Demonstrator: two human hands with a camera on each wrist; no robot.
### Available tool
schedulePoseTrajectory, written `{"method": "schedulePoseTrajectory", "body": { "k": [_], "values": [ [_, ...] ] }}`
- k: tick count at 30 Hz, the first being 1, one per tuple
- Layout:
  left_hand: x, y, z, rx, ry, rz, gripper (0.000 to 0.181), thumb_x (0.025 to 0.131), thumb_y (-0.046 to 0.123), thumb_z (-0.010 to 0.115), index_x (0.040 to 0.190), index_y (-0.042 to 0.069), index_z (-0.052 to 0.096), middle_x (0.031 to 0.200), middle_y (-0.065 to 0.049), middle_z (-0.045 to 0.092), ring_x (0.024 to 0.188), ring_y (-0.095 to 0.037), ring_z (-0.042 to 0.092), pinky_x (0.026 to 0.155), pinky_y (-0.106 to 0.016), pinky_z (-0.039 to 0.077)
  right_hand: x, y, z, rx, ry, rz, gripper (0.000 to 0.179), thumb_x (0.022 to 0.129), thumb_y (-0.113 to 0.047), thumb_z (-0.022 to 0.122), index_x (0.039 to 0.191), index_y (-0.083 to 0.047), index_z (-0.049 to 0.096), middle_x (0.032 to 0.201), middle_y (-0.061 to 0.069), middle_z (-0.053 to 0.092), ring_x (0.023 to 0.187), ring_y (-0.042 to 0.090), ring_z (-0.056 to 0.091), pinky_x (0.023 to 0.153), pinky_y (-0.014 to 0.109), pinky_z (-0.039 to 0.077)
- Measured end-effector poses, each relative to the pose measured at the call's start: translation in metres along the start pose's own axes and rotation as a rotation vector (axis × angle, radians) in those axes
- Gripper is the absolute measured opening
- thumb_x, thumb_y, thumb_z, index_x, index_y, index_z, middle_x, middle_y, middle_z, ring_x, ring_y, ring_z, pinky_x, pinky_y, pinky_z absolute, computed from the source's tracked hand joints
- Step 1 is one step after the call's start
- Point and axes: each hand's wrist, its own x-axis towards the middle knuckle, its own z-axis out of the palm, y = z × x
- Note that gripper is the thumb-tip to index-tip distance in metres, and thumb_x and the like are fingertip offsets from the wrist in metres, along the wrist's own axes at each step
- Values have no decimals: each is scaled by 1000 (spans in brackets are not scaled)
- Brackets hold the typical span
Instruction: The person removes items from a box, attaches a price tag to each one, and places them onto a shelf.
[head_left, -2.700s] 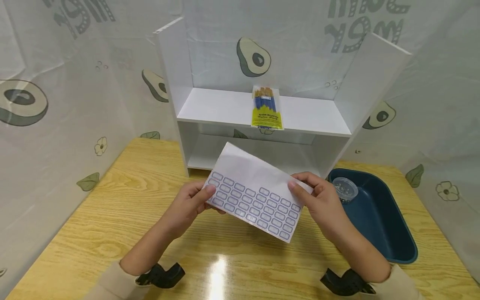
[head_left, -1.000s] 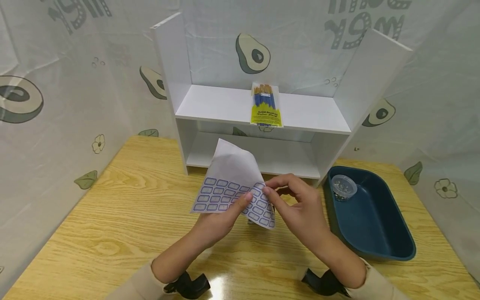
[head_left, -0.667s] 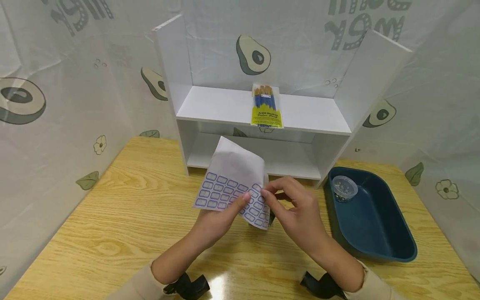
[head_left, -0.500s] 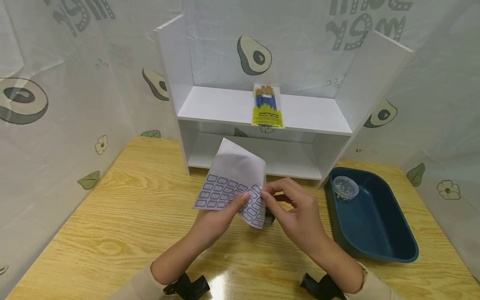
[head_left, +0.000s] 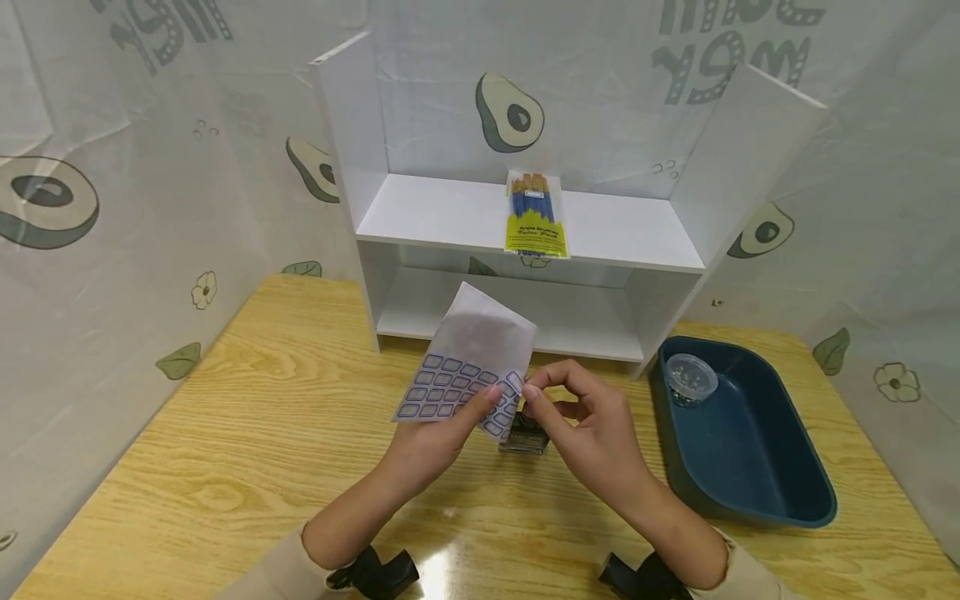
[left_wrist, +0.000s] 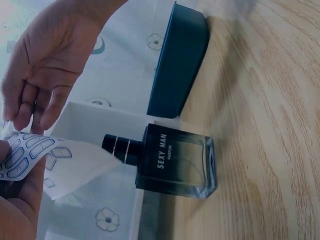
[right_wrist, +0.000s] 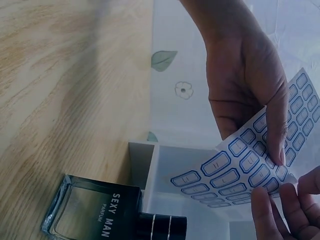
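In the head view, the label sheet point(head_left: 483, 333) hides part of the bottle point(head_left: 524, 440) from sight.

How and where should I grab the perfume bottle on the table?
Take the perfume bottle around its broad, boxy body, below the narrow cap, which might pull off. It stands upright, so coming in level from your right seems best: in the head view, the label sheet overlaps its upper left.

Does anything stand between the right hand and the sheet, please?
Nothing visible: the right hand pinches the sheet at its edge while the left hand holds it; the bottle stands lower, on the table.
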Motion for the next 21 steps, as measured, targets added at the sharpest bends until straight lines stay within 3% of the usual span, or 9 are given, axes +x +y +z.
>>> {"method": "schedulePoseTrajectory", "body": {
  "k": [5, 7, 13, 17, 21],
  "values": [
    [0, -1, -3, 12, 68, 11, 51, 98, 9, 72, 144, 11, 51, 135, -20, 68, 119, -27, 71, 99, -35, 61, 0, 0, 0, 128, -38, 77, 2, 99, 7, 63, 100, 6, 64, 98, 9, 66, 92, 4, 72, 74, 29, 66],
    [0, -2, -6, 0, 90, 42, 51, 97, 5, 72, 143, 8, 51, 134, -23, 68, 115, -23, 73, 95, -33, 62, 0, 0, -1, 168, -45, 112, 2, 100, 6, 62, 101, 8, 63, 100, 5, 65, 96, 6, 71, 75, 31, 66],
    [3, -1, -25, -10, 114, 125, 38, 98, 1, 68, 134, -3, 55, 126, -32, 70, 101, -15, 79, 85, -36, 66, -2, 2, -6, 141, -17, 187, 5, 102, 2, 62, 102, 7, 62, 101, 3, 65, 96, 13, 71, 76, 31, 66],
    [6, 1, -50, 70, 113, 69, 36, 100, 6, 68, 133, -3, 60, 124, -28, 73, 95, -14, 80, 81, -34, 66, -4, 5, -13, 161, -1, 205, 5, 102, 3, 61, 102, 8, 61, 99, 1, 67, 92, 10, 72, 72, 30, 66],
    [8, -1, -79, 130, 43, -54, 44, 101, 8, 68, 142, 0, 56, 126, -26, 73, 95, -19, 81, 81, -33, 66, -6, 8, -22, 176, 3, 215, 7, 102, 2, 61, 103, 9, 61, 96, -3, 69, 90, 7, 72, 70, 33, 65]
  ]
}}
